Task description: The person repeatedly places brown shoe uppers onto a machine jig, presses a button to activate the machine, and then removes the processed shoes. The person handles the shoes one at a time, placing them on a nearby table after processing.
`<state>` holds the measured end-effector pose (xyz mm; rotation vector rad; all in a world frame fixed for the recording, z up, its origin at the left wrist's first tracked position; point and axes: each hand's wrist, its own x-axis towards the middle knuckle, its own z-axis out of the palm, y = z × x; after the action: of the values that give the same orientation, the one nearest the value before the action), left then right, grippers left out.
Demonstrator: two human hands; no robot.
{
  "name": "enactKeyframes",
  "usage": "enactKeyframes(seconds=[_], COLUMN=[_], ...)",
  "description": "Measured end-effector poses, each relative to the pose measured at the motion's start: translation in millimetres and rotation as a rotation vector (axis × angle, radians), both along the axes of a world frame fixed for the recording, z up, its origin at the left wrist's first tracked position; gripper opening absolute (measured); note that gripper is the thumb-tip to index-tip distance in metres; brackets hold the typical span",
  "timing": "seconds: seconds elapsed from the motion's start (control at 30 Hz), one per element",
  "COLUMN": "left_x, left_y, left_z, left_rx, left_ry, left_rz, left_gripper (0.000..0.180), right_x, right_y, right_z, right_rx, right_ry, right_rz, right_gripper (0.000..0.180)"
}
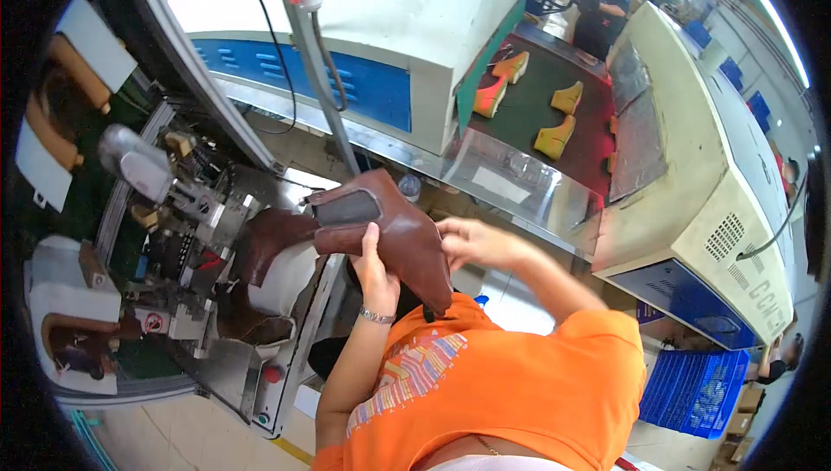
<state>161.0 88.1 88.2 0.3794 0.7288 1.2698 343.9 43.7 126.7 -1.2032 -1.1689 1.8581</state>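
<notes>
I hold a brown leather ankle-boot upper with a dark elastic side panel in front of my chest. My left hand, with a bracelet at the wrist, grips its lower edge from beneath, thumb pointing up against the leather. My right hand pinches the upper's right edge. Just left of it, another brown boot upper sits over a white form on a grey metal shoe machine.
Several yellow and orange shoe lasts lie on a dark conveyor belt beyond a large cream machine housing. A person in dark clothes stands at its far end. A blue crate sits low right. A pole rises ahead.
</notes>
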Motion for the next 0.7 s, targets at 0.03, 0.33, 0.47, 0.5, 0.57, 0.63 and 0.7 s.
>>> enactKeyframes(seconds=[0.03, 0.33, 0.47, 0.5, 0.57, 0.63, 0.7], left_x=[10.2, -35.8, -68.3, -75.9, -92.5, -104.1, -116.6], left_y=[0.7, -21.0, -11.0, -9.8, -8.1, -8.8, -16.9], left_z=[-9.5, -88.7, -56.9, -47.5, -42.7, -25.5, -15.9], left_rx=[-0.040, -0.246, -0.196, -0.196, -0.178, -0.129, -0.106], left_ry=[0.039, 0.189, 0.269, 0.293, 0.269, 0.264, 0.280], left_rz=[-0.020, -0.604, -0.664, -0.637, -0.560, -0.504, -0.425], left_gripper=[0.041, 0.050, 0.043, 0.043, 0.045, 0.042, 0.041], right_x=[-8.4, 128.6, 337.7, 349.2, 360.4, 415.5, 373.7], right_y=[-8.7, 66.4, 157.0, 175.7, 202.8, 222.1, 219.8], right_z=[-27.7, -52.7, -62.6, -43.2, -23.1, -38.2, -50.5], right_rx=[0.047, 0.154, 0.420, 0.210, 0.225, 0.265, 0.322], right_ry=[0.061, -0.488, -1.043, -0.638, -0.678, -0.835, -0.629], right_rz=[-0.173, -0.805, -0.952, -1.230, -1.575, -1.717, -1.633], right_gripper=[0.046, 0.017, 0.016, 0.041, 0.077, 0.079, 0.069])
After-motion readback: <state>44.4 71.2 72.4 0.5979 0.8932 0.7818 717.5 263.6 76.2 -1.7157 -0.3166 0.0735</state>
